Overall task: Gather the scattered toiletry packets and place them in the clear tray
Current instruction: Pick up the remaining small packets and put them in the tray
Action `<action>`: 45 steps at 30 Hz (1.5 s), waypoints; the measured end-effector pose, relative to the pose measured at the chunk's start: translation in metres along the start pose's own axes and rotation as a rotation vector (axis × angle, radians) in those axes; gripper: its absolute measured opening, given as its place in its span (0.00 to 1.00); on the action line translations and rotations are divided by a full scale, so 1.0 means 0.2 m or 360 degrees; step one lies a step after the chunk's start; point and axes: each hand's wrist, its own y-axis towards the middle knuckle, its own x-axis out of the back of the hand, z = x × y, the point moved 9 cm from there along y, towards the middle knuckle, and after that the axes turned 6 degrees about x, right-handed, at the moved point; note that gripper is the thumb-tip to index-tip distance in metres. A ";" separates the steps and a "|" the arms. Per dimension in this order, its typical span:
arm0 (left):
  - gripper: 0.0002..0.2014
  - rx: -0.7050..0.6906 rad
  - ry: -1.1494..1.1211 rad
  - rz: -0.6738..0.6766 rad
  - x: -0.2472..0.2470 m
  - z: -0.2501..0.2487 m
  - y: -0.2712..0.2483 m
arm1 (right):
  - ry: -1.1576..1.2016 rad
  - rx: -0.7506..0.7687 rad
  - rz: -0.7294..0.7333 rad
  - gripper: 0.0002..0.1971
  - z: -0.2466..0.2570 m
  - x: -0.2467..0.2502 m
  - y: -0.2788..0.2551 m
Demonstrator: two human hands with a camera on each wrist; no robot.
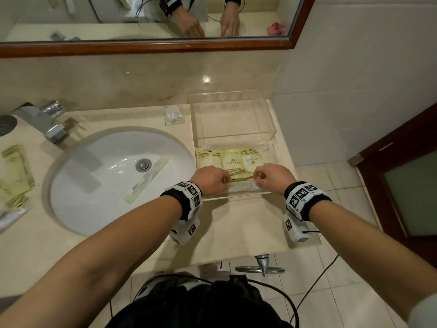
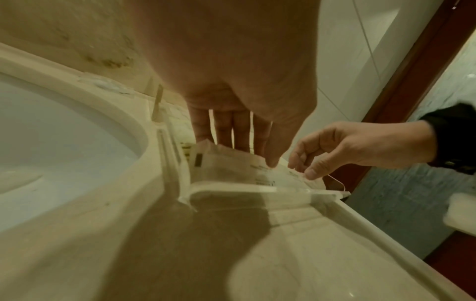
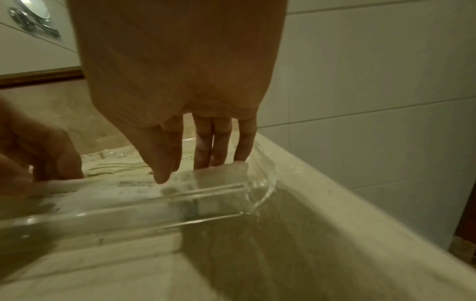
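The clear tray (image 1: 272,131) stands right of the sink; its far compartment holds nothing and its near one holds yellow-green packets (image 1: 233,159). Both hands reach down into the near compartment at its front wall. My left hand (image 1: 212,179) pinches one end of a white packet (image 1: 243,185) between thumb and fingers, and my right hand (image 1: 263,177) pinches the other end. In the left wrist view the left hand (image 2: 252,154) holds the white packet (image 2: 231,167) standing on edge behind the tray wall (image 2: 231,189). In the right wrist view the right hand (image 3: 190,169) has its thumb on the packet (image 3: 128,185) inside the tray (image 3: 154,203).
More green packets (image 1: 16,176) and a white tube (image 1: 10,217) lie on the counter left of the sink (image 1: 94,209). A long packet (image 1: 147,178) lies in the basin. A small clear packet (image 1: 174,114) sits by the tray's far left corner. The faucet (image 1: 45,124) stands at the back left.
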 end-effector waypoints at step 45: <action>0.21 0.1088 -0.0722 -0.0611 0.24 1.57 -0.67 | -0.0085 0.0502 0.0145 0.28 1.42 -0.32 0.72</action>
